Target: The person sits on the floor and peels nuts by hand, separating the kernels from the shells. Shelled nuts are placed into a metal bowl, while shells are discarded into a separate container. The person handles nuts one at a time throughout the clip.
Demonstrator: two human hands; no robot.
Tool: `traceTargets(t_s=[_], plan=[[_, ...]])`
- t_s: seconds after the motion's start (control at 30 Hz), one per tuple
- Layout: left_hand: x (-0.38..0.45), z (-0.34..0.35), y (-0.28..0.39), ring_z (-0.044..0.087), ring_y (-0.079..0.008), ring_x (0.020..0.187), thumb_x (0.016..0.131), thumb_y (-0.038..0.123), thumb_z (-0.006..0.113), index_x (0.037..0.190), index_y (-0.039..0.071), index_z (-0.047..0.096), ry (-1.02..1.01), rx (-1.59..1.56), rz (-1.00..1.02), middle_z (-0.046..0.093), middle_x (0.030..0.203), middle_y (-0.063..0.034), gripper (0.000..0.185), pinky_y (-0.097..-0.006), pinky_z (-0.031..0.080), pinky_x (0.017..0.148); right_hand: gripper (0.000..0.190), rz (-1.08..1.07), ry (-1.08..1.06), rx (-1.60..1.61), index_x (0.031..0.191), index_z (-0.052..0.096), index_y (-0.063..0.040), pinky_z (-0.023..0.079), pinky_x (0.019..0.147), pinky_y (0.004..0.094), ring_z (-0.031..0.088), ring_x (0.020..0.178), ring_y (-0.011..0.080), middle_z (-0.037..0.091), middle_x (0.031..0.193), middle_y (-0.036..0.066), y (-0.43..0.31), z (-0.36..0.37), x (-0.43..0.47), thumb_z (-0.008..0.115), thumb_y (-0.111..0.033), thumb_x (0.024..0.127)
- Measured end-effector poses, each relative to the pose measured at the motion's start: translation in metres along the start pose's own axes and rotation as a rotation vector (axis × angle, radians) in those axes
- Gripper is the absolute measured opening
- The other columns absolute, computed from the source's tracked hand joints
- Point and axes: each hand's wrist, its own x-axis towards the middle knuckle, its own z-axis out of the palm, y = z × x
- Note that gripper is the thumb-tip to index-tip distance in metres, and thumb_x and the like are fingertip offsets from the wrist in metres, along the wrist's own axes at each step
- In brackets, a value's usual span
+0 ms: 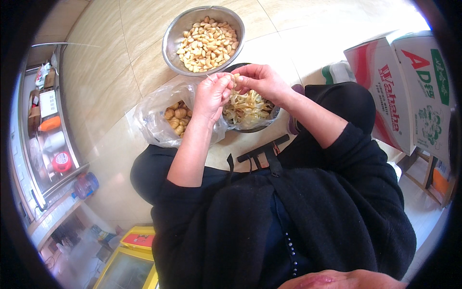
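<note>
My left hand [211, 95] and my right hand [265, 81] meet fingertip to fingertip over a lined bin. Between them they pinch a small pale garlic clove [236, 76], largely covered by my fingers. Papery garlic skins [249, 108] fill the bin's clear plastic liner [249, 124] just below my hands. Beyond them stands a steel bowl [170, 43] holding many peeled garlic cloves [209, 45]. Under my left forearm, an open clear plastic bag [148, 121] contains several whole garlic bulbs [179, 115].
Wahaha cardboard cartons [382, 90] stand close on the right, beside a wooden stool [420, 180]. At left is a counter [74, 144] with an orange bottle [49, 123] and a red-lidded container [61, 162]. A yellow-framed cabinet [124, 267] sits at lower left. The floor is tiled [97, 83].
</note>
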Motion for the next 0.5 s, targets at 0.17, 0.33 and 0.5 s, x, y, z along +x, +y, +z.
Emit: traceTargets(t_s=[0.17,0.33,0.5], plan=[[-0.005,0.004,0.002,0.041,-0.0026,0.052,0.091,0.011,0.055,0.093,0.003,0.059,-0.163,0.016,0.04,0.056,0.073,-0.0005,0.009,-0.014,0.029,0.044,0.017,0.071,0.083,0.367,0.103,0.064,-0.002,0.05,0.071,0.0228,0.06,0.078,0.0105,0.065,0.089,0.004,-0.006,-0.006,0.0,0.053,-0.012,0.094],[-0.004,0.004,0.001,0.043,-0.0031,0.052,0.089,0.017,0.061,0.088,0.004,0.061,-0.069,0.236,0.056,0.057,0.07,0.0013,0.013,-0.0158,0.032,0.046,0.015,0.161,0.254,0.545,0.099,0.062,-0.001,0.048,0.068,0.0212,0.057,0.073,0.0089,0.064,0.087,0.004,-0.007,-0.014,0.002,0.056,-0.012,0.092],[0.003,0.008,-0.01,0.048,-0.0029,0.057,0.085,0.018,0.067,0.087,0.004,0.064,0.12,0.621,0.192,0.06,0.07,0.0018,0.015,-0.0174,0.038,0.051,0.012,0.211,0.204,0.503,0.095,0.062,0.0,0.049,0.059,0.022,0.057,0.063,0.01,0.063,0.082,0.006,-0.004,-0.008,-0.005,0.061,-0.009,0.087]])
